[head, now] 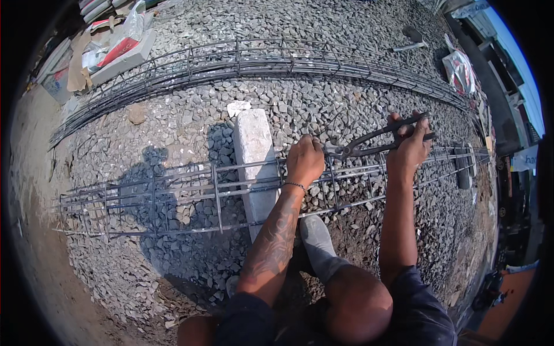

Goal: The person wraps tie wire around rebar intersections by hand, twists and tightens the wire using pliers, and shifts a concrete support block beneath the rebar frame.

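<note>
Before me a long steel rebar cage [216,190] lies across a pale concrete block [254,142]. My right hand [409,142] is wrapped around the handles of steel end-cutting nippers [368,140], whose handles are spread somewhat apart. The nippers' head points left, just above the cage's far bars. Close by that head, my left hand [306,159] is closed with its knuckles up, over the far side of the cage. A thin dark wire [339,123] curves up near the jaws; whether my left fingers pinch it is hidden.
Beyond, more rebar cages [259,60] lie on the gravel [181,116]. A hammer [409,46] and a plastic bag [458,69] are at the far right. Bags and a pale block [125,58] sit far left. My boot [318,235] stands against the cage's near bar. Dark blocks [463,166] support its right end.
</note>
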`<state>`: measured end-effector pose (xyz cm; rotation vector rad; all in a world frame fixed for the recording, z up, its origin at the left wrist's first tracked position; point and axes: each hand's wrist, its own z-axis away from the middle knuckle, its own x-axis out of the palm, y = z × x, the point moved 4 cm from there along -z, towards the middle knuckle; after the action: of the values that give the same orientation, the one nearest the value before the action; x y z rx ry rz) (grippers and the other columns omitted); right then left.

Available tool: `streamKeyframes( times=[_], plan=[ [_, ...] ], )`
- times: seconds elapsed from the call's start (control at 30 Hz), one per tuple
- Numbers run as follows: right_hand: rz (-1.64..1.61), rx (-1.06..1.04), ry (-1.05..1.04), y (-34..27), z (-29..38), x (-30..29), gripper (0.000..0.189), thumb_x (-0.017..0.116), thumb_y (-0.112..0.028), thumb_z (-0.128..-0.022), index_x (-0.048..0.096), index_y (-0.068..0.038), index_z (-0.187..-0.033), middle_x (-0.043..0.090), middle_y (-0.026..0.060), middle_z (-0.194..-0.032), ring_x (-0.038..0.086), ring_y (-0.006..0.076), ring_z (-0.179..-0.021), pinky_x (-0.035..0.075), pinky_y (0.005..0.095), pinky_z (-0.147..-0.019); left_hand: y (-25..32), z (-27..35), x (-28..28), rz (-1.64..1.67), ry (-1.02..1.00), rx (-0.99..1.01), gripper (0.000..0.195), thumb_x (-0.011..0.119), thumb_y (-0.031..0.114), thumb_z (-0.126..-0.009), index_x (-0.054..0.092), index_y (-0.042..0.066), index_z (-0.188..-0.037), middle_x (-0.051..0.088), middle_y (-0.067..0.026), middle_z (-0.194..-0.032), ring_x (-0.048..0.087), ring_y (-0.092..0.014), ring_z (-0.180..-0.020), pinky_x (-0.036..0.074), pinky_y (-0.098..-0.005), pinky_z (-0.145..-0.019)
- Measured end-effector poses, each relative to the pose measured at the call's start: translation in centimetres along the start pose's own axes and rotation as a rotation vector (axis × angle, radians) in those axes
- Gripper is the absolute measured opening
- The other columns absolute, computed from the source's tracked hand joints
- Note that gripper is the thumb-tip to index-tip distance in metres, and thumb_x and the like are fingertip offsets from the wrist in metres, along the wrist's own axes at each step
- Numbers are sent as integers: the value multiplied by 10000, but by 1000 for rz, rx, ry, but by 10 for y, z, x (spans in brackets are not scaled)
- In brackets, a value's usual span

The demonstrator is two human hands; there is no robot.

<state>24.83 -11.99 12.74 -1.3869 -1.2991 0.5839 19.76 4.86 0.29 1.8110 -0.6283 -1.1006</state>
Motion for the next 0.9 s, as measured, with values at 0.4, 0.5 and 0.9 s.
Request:
streamKeyframes(
  times=[0.4, 0.5, 0.9],
  plan=[
    [32, -148, -153, 8, 35, 15, 507, 325, -317, -965, 265, 83, -1270, 626, 204, -874, 537, 298, -1039, 447, 375, -894, 1, 0, -2, 61, -209, -85, 188, 457, 132, -850, 503, -35, -776, 571, -287, -766, 547, -454, -775, 430, -479, -671],
    [52, -169, -171, 9, 39, 23, 506, 321, -321, -966, 268, 82, -1268, 627, 201, -876, 537, 288, -1036, 439, 375, -895, -5, 2, 1, 134, -145, 15, 152, 471, 102, -840, 494, -31, -769, 573, -268, -719, 557, -440, -726, 432, -468, -627],
    [67, -156, -98, 8, 48, 32, 489, 342, -308, -963, 314, 85, -1252, 533, 71, -746, 550, 233, -962, 467, 351, -853, 0, 4, -1, 166, -99, -19, 161, 468, 130, -846, 493, -6, -764, 536, -236, -628, 544, -430, -670, 411, -479, -583]
  ],
)
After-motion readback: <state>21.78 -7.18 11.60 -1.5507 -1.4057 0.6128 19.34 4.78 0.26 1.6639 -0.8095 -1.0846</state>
